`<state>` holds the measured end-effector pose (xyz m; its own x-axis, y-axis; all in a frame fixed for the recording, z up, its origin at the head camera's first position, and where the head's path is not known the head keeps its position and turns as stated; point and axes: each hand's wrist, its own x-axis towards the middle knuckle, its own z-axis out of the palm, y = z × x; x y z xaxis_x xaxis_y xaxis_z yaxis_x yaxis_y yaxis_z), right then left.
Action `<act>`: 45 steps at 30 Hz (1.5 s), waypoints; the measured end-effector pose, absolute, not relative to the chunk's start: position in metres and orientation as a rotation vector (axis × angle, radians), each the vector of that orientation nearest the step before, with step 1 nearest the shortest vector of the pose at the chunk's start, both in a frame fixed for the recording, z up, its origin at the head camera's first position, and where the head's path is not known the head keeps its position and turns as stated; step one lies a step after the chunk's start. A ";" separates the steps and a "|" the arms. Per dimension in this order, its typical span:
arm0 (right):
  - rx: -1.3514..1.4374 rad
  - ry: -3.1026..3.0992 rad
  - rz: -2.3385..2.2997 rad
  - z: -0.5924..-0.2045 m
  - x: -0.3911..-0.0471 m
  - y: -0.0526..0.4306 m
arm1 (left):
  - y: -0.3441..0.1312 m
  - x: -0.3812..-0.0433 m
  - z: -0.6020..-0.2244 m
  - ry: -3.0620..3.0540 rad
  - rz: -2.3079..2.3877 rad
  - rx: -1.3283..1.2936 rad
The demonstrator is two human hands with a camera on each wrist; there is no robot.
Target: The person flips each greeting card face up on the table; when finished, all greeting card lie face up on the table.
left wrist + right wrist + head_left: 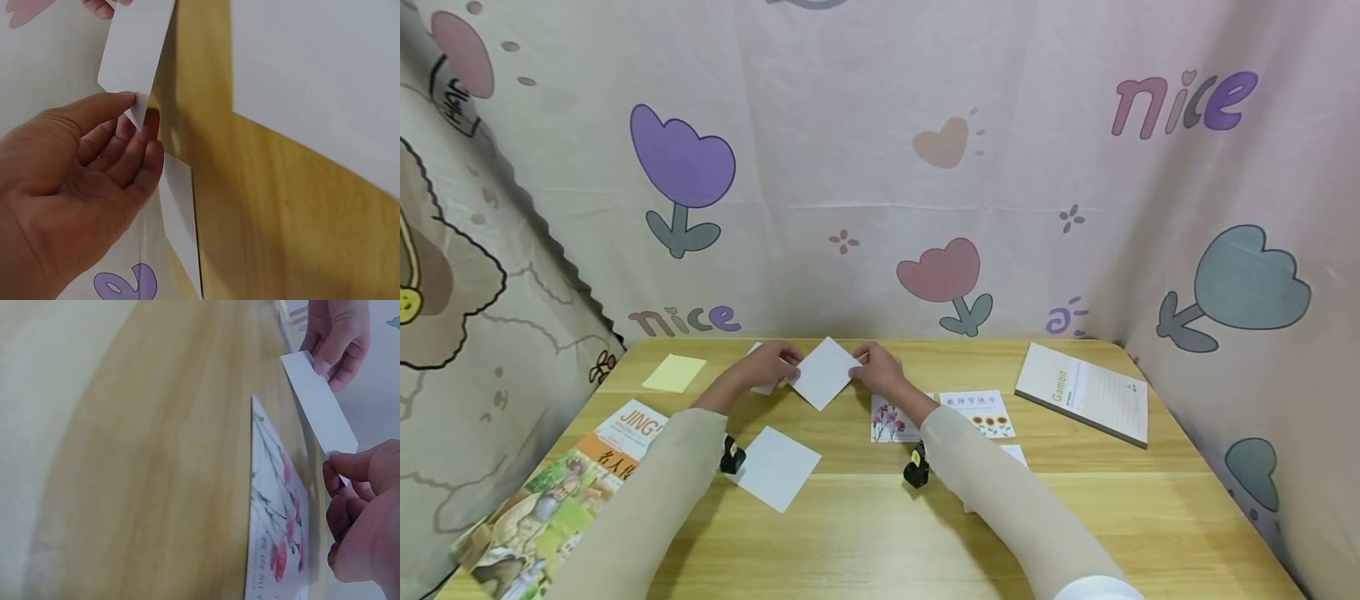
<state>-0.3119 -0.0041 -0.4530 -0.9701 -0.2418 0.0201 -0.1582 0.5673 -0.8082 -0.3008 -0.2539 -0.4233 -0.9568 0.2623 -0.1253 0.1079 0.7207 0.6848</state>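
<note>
A white square of paper [826,375] is held up at the far side of the table, one corner pointing down. My left hand [772,365] pinches its left corner between thumb and fingers. At the opposite corner, my right hand [369,506] pinches it the same way. Beneath my left hand another white paper [179,206] lies partly covered. A larger-looking white square [778,468] rests on the table, nearer to me. Next to my right hand and forearm is a card with pink flowers [281,519], partly covered by the arm in the head view.
A sunflower card [981,408] lies right of the flower card, with another white sheet [1017,454] half under my right sleeve. A thick notebook [1086,392] is at the right. On the left are a yellow note pad [674,373] and picture-covered books [550,508]. A curtain [820,275] hangs behind.
</note>
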 end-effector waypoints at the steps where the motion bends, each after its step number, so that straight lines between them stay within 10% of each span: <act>1: -0.348 2.675 -1.413 -0.452 -0.311 -0.003 | -0.254 -0.300 -0.422 2.693 1.099 0.282; 45: -0.864 2.422 -1.475 -0.379 -0.172 0.125 | -0.171 -0.191 -0.375 2.381 1.761 0.601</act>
